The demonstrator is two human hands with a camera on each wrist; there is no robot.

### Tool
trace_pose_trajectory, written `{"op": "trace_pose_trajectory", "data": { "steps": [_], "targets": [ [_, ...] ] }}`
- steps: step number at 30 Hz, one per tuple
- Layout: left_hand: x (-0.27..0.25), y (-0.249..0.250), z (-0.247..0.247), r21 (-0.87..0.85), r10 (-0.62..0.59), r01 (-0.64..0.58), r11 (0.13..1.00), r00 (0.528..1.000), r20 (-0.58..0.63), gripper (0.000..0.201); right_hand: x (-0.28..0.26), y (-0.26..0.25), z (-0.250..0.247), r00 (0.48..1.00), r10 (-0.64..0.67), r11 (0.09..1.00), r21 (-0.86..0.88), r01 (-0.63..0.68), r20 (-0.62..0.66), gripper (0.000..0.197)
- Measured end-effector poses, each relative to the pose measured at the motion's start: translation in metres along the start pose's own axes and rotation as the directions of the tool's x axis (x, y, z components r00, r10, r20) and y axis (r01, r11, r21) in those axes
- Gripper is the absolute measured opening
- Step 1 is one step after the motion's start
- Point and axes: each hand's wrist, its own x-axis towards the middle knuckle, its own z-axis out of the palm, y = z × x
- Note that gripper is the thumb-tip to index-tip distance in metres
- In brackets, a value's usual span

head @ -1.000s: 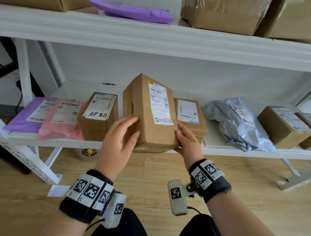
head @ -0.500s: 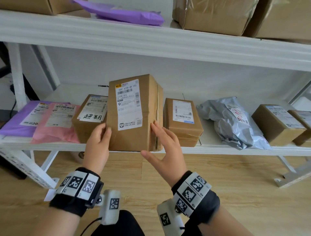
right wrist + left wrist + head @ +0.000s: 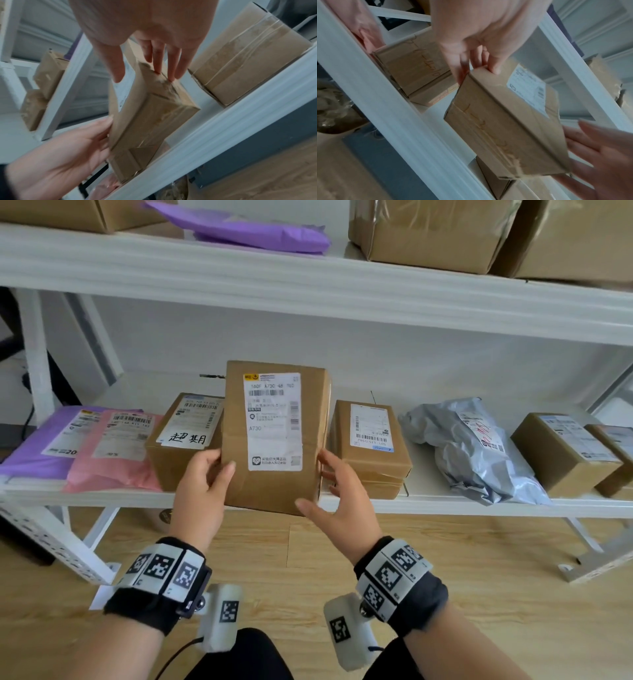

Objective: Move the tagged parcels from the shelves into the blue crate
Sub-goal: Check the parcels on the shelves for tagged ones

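Observation:
A brown cardboard box (image 3: 267, 487) with a white shipping label stands upright in front of the lower shelf's edge, label toward me. My left hand (image 3: 212, 470) grips its left edge, thumb on the front and fingers behind; in the left wrist view the left hand (image 3: 479, 44) pinches the box (image 3: 505, 128) at a corner. My right hand (image 3: 329, 484) lies with straight fingers against the right side. In the right wrist view the right hand (image 3: 154, 40) touches the box (image 3: 150, 115) with its fingertips only. The blue crate is not in view.
On the lower shelf (image 3: 445, 505) lie a purple mailer (image 3: 34, 453), a pink mailer (image 3: 113, 453), a box with handwritten characters (image 3: 181, 460), another labelled box (image 3: 370, 453), a grey bag (image 3: 472, 453) and more boxes (image 3: 561, 453). The upper shelf (image 3: 308, 285) is close overhead. Wooden floor below.
The box has turned from a slanted, corner-on pose so that its label faces me squarely. My right hand came off the box's corner, dropped below it, and now touches its right side.

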Motion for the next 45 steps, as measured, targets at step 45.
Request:
{"op": "trace_pose_trajectory", "data": {
  "steps": [45],
  "targets": [
    [0.024,0.029,-0.011,0.099,0.3,-0.304,0.947,0.952,0.055,0.039,0.066,-0.014,-0.011,0.974,0.008,1.0,-0.022,-0.013,-0.225,0.035]
  ]
}}
